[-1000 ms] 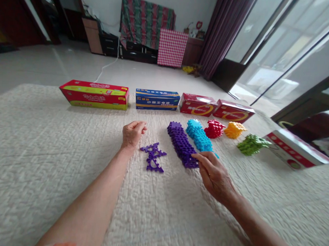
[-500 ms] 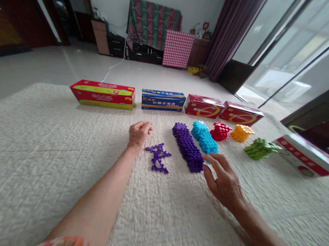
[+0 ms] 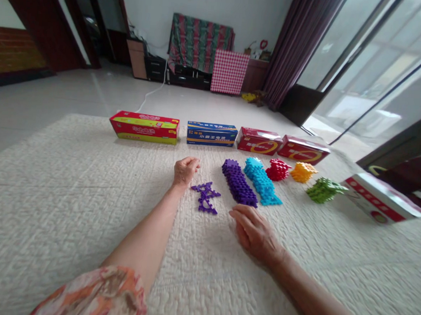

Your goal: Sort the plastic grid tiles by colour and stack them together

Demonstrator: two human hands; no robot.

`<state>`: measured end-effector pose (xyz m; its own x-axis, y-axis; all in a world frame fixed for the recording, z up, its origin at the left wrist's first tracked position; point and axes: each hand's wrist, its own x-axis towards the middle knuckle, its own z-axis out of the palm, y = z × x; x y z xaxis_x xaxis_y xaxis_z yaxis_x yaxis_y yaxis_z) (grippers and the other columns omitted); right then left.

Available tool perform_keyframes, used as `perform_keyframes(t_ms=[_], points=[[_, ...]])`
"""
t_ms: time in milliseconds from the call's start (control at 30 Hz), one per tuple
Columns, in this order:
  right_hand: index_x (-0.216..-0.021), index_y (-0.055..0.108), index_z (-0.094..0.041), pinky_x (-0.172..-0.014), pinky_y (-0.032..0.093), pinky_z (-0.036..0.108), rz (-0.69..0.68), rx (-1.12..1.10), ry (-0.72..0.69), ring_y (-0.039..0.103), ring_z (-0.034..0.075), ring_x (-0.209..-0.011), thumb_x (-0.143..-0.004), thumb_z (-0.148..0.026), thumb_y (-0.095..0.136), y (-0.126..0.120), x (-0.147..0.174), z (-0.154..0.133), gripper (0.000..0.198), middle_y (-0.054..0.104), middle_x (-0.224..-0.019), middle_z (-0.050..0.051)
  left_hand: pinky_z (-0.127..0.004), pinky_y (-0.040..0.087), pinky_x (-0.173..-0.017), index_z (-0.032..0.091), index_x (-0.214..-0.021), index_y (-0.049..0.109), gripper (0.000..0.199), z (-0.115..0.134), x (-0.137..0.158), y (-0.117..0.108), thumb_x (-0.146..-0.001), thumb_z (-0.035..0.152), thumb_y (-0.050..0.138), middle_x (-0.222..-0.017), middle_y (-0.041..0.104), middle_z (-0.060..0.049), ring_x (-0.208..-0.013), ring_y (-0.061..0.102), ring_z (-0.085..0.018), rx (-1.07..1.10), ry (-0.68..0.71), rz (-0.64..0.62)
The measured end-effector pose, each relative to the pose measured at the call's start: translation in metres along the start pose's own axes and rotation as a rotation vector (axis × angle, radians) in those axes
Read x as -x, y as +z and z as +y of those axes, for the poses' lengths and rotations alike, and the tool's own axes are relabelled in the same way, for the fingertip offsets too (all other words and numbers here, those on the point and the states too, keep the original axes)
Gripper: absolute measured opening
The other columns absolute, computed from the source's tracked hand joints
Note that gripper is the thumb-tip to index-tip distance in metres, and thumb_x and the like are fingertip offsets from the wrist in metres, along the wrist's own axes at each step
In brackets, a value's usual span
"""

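Note:
My left hand (image 3: 186,170) rests closed on the bed cover, its fingers curled inward; whatever they may hold is hidden. Just right of its wrist lie a few loose purple notched plastic pieces (image 3: 206,195), flat and partly overlapping. My right hand (image 3: 254,229) is in front of the near end of a long purple row of interlocking pieces (image 3: 240,182). Its fingers are bent together, and their tips are too blurred to show anything between them. Beside the purple row runs a light blue row (image 3: 262,179), its nearest piece leaning flat.
Farther right sit red (image 3: 278,170), yellow (image 3: 303,172) and green (image 3: 324,190) clusters of similar pieces. Behind stand a red-and-yellow box (image 3: 146,129), a blue box (image 3: 212,134) and two dark red boxes (image 3: 259,141). A white-and-red box (image 3: 382,199) lies at the right.
My right hand has left the side of the purple row and moved left and nearer to me, its fingers drawing together. My left hand stays by the loose pieces. The view has tilted slightly.

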<state>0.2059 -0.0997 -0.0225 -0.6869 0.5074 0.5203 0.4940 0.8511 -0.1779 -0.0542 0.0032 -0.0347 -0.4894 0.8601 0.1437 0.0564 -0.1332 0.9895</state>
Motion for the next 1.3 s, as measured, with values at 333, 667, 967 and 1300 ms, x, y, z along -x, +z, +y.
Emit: perform_keyframes(t_ms=[333,667,967,1300], points=[[-0.098,0.066,-0.017,-0.081,0.045,0.037,-0.017,0.072,0.528,0.057,0.024,-0.089,-0.091,-0.034,0.053,0.043,-0.058,-0.049,0.022,0.062,-0.094,0.012,-0.028,0.051,-0.09,0.016,-0.094,0.075,0.032,-0.002,0.021,-0.01,-0.076,0.01,0.048,-0.099,0.076,-0.006,-0.096,0.068,-0.017,-0.382,0.235,-0.294],[-0.088,0.066,-0.017,-0.081,0.039,0.032,0.084,0.037,0.545,0.054,0.02,-0.086,-0.092,-0.02,0.047,0.049,-0.043,-0.045,0.019,0.062,-0.091,0.009,-0.031,0.048,-0.1,0.021,-0.099,0.075,0.041,0.01,0.077,-0.022,-0.078,0.004,0.044,-0.108,0.074,-0.003,-0.106,0.066,-0.018,-0.652,0.391,-0.433],[-0.104,0.066,-0.015,-0.089,0.041,0.034,0.083,-0.11,0.377,0.055,0.021,-0.097,-0.082,-0.026,0.063,0.038,-0.023,-0.058,0.024,0.063,-0.1,0.01,-0.032,0.049,-0.099,0.02,-0.096,0.075,0.03,0.012,0.097,-0.02,-0.079,0.01,0.052,-0.104,0.075,-0.006,-0.102,0.067,-0.019,-0.711,0.432,-0.389],[-0.113,0.062,-0.017,-0.096,0.04,0.038,-0.023,-0.041,0.29,0.053,0.023,-0.108,-0.092,-0.023,0.048,0.034,-0.017,-0.062,0.025,0.06,-0.114,0.012,-0.031,0.05,-0.098,0.022,-0.095,0.076,0.03,0.01,0.097,-0.02,-0.079,0.011,0.053,-0.101,0.076,-0.003,-0.099,0.067,-0.017,-0.669,0.423,-0.369]])
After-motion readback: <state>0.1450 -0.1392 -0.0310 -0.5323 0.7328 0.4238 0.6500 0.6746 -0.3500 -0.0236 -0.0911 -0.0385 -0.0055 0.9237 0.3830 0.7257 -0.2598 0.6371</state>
